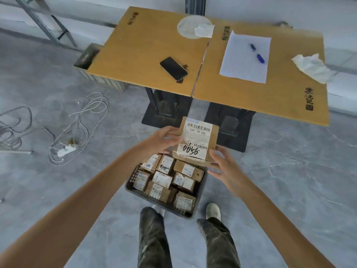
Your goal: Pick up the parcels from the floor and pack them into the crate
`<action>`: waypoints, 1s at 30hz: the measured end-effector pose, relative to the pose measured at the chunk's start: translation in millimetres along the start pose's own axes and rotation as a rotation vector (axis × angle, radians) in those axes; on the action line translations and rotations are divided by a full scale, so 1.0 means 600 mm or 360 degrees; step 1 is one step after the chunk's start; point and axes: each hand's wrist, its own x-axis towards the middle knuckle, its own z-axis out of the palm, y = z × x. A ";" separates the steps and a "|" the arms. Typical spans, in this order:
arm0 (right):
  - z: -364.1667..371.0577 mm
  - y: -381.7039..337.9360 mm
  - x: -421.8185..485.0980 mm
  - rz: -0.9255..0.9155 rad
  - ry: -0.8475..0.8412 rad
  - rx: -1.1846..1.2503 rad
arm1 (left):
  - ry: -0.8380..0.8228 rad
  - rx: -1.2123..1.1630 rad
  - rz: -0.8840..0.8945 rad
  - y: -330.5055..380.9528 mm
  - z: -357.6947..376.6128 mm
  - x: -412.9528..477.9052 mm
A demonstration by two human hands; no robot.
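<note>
The held parcel (197,141) is covering the far end of the crate (166,207). The small labels (161,178) on the packed parcels (164,194) are looking too blurry to read. The tabletop (144,45) is hiding most of a box (85,59)

Grey floor (289,190) under the crate (143,196)

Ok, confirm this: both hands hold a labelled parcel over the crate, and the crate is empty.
Not empty: the head view shows the crate packed with small parcels. The left hand and right hand do hold the labelled parcel over it.
</note>
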 end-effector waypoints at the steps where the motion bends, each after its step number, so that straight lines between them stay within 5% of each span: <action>1: 0.016 0.005 0.022 -0.0001 0.0030 0.0032 | -0.0032 0.0026 0.0016 -0.004 -0.023 0.019; 9: 0.112 0.123 0.195 0.0020 0.0353 0.0320 | -0.0279 0.0102 0.0074 -0.123 -0.116 0.197; 17: 0.146 0.473 0.353 0.0450 0.0455 0.0007 | -0.0372 0.0026 -0.0380 -0.520 -0.043 0.331; 23: 0.108 0.718 0.438 0.0718 0.0287 -0.0640 | -0.0324 0.0006 -0.0571 -0.772 0.039 0.380; 30: 0.037 0.819 0.518 0.0290 0.0160 -0.1997 | -0.0278 0.0277 -0.0447 -0.900 0.120 0.434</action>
